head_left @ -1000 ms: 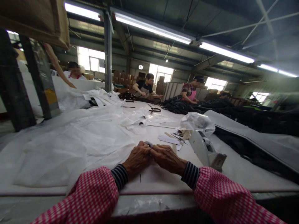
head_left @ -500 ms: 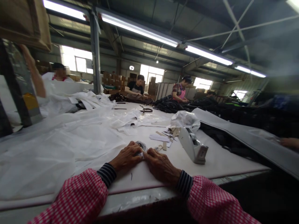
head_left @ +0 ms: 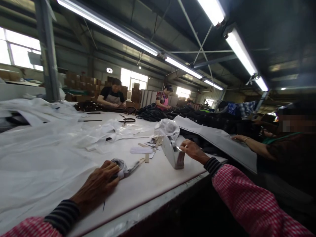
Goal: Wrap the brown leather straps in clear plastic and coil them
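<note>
On the near part of the white table, my left hand [head_left: 102, 177] presses its curled fingers on a rolled strap wrapped in clear plastic [head_left: 121, 165]. A greyish tail with a small beige loop [head_left: 142, 160] sticks out from the roll to the right. My right hand [head_left: 194, 150] reaches over to a grey tape dispenser [head_left: 172, 154]. Its fingertips are pinched together at the dispenser's upper front edge; anything between them is too small to make out.
Paper strips and beige tags [head_left: 145, 150] lie left of the dispenser, a crumpled clear bag [head_left: 168, 128] behind it. White plastic sheets [head_left: 44, 148] cover the left side. At right, a co-worker's hand [head_left: 240, 138] rests on a long grey-white sheet [head_left: 209, 140]. Dark straps [head_left: 150, 112] are heaped farther back.
Both hands were together on the rolled strap. The right hand has left it and moved to the tape dispenser; the left stays on the roll. The view has turned right.
</note>
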The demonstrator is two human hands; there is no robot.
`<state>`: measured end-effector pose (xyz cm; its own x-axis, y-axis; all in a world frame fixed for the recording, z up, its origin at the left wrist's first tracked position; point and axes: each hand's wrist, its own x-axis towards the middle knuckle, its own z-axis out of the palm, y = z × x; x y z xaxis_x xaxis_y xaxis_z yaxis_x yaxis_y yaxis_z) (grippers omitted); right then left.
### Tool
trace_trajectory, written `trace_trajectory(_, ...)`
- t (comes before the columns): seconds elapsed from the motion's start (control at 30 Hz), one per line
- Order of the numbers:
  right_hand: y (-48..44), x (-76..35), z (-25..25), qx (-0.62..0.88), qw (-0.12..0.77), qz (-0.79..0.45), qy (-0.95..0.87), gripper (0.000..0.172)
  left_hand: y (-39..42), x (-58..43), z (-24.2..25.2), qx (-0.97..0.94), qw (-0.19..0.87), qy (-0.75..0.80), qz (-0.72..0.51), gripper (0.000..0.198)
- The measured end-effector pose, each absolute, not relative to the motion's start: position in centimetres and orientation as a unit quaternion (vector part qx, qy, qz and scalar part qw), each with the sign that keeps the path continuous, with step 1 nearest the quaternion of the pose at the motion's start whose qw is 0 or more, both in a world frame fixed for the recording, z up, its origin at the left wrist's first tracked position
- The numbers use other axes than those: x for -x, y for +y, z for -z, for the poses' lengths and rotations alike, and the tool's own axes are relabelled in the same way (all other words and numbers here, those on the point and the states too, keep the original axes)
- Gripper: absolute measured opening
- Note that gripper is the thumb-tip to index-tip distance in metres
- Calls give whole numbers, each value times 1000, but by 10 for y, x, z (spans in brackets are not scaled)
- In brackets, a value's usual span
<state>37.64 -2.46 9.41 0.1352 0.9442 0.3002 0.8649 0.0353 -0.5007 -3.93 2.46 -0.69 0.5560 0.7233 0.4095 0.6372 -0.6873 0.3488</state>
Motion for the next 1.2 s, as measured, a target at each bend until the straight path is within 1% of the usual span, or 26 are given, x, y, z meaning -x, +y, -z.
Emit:
trace_trajectory(0.13,-26,-399,-85,730,305,-187,-583,23,27,36,8,-891,89,376,-240,14)
trace_trajectory(0.27,-21,-402,-76,733,370,-254,-512,26,27,37,11,-882,95,385,-256,12)
trace_trajectory(0.4,-13,-402,-70,721,448,-279,-448,24,24,37,11,-878,91,395,-254,14)
trace_trajectory(0.53,-21,-397,-59,697,526,-278,-401,29,22,37,11,-878,83,396,-255,14)
trace_trajectory(0.63,-37,-392,-46,678,560,-284,-383,32,27,36,16,-875,78,399,-263,13)
trace_trajectory(0.73,-48,-385,-31,674,560,-304,-374,34,34,36,24,-861,77,416,-282,14)
trace_trajectory(0.8,-51,-381,-22,676,558,-302,-375,35,37,35,26,-846,94,431,-299,16)
trace_trajectory(1.0,-57,-394,-1,681,535,-250,-433,35,31,36,10,-749,224,491,-383,32)
trace_trajectory(1.1,-57,-396,-3,682,511,-213,-478,36,26,35,1,-710,268,496,-422,37)
trace_trajectory(1.13,-57,-388,-7,671,502,-218,-499,37,24,34,0,-702,277,494,-432,38)
trace_trajectory(1.2,-56,-357,-17,629,487,-265,-545,37,22,32,-3,-695,286,489,-444,39)
